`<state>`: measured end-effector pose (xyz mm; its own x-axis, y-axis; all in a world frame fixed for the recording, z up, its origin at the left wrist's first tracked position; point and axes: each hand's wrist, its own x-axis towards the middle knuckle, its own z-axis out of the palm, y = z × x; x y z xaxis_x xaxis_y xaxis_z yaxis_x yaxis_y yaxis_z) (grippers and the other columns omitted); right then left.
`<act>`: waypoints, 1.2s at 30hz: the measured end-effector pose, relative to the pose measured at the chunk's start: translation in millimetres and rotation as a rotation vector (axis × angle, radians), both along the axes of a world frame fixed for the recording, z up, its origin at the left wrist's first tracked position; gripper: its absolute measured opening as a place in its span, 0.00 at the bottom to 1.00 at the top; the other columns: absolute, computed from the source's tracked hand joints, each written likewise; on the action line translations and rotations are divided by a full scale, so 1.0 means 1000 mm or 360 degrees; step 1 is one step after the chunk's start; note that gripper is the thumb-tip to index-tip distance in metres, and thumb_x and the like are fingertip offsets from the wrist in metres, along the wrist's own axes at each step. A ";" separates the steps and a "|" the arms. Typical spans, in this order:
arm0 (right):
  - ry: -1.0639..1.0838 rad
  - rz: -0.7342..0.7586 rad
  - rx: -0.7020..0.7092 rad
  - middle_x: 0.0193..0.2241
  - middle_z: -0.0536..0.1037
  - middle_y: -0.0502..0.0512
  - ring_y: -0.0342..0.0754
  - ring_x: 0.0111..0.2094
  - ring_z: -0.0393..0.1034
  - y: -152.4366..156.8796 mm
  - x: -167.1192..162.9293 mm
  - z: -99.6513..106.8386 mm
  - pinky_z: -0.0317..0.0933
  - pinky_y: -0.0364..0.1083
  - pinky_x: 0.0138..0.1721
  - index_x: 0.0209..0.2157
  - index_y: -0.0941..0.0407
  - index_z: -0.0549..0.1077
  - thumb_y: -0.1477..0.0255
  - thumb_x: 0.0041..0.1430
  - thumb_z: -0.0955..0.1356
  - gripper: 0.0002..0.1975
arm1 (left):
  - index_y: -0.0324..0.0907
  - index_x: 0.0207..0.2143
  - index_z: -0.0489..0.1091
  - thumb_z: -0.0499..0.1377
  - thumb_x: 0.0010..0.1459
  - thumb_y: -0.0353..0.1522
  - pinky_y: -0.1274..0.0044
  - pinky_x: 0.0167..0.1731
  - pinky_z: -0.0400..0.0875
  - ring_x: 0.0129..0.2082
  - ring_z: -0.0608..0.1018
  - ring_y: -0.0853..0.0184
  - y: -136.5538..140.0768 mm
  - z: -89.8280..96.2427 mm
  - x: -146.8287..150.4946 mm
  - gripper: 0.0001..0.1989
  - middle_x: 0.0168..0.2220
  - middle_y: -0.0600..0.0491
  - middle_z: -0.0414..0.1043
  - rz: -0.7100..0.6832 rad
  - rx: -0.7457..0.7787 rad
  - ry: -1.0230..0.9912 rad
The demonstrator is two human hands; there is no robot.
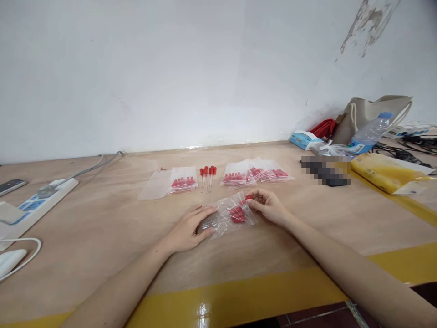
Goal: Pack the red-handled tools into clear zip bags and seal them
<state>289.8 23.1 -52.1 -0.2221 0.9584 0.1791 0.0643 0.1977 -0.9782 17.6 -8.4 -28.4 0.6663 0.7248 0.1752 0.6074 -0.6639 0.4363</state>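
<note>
A clear plastic bag [225, 209] lies on the table in front of me, with several red rubber bulbs [238, 215] inside it. My left hand [191, 228] holds down the bag's left end, fingers along its upper edge and thumb below. At the bag's upper right corner, my right hand [269, 206] pinches a small red rubber bulb [249, 197] between thumb and fingers. Beyond the bag lie several red-topped droppers [207, 175] with thin clear stems. Small zip bags with red-topped pieces lie to their left [184, 178] and right [256, 174].
A power strip [37, 205] with a grey cable and a phone [12, 186] are at left. Toward the right lie a partly blurred dark object [326, 171], a yellow packet [385, 173], a water bottle [372, 132], a blue tissue pack [305, 139] and a beige bag [368, 114].
</note>
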 end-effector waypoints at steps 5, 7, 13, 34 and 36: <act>-0.0367 -0.0075 0.0235 0.29 0.76 0.53 0.45 0.28 0.68 0.004 -0.011 -0.002 0.63 0.45 0.30 0.30 0.57 0.75 0.62 0.46 0.68 0.13 | 0.47 0.56 0.56 0.52 0.59 0.40 0.65 0.55 0.56 0.54 0.64 0.60 0.000 0.002 0.001 0.23 0.55 0.51 0.62 0.0003 0.0023 -0.0028; -0.0316 0.0007 0.0209 0.31 0.77 0.54 0.47 0.31 0.70 0.006 -0.015 -0.002 0.65 0.47 0.33 0.32 0.57 0.75 0.62 0.47 0.68 0.14 | 0.47 0.56 0.56 0.52 0.59 0.39 0.65 0.54 0.57 0.53 0.65 0.60 -0.001 0.003 0.002 0.22 0.54 0.51 0.62 -0.0003 0.0014 -0.0040; -0.0260 0.0199 -0.0039 0.28 0.78 0.53 0.46 0.27 0.71 0.008 -0.016 0.001 0.65 0.45 0.30 0.31 0.57 0.75 0.61 0.46 0.68 0.15 | 0.47 0.56 0.56 0.51 0.60 0.39 0.66 0.54 0.58 0.53 0.65 0.61 -0.001 0.003 0.002 0.22 0.54 0.51 0.62 -0.0001 0.0016 -0.0046; -0.1345 -0.0599 0.0130 0.34 0.76 0.64 0.51 0.37 0.70 0.113 -0.106 0.041 0.61 0.44 0.36 0.33 0.63 0.73 0.72 0.50 0.64 0.10 | 0.46 0.55 0.59 0.52 0.59 0.38 0.65 0.58 0.51 0.56 0.62 0.62 0.002 -0.005 0.000 0.21 0.56 0.50 0.59 -0.0074 0.0039 -0.0009; -0.1348 -0.0580 0.0057 0.32 0.76 0.66 0.51 0.35 0.71 0.126 -0.118 0.039 0.62 0.44 0.34 0.32 0.63 0.73 0.72 0.49 0.65 0.10 | 0.46 0.55 0.59 0.52 0.59 0.38 0.65 0.58 0.50 0.56 0.62 0.63 0.003 -0.006 0.000 0.21 0.57 0.50 0.59 -0.0086 0.0043 0.0000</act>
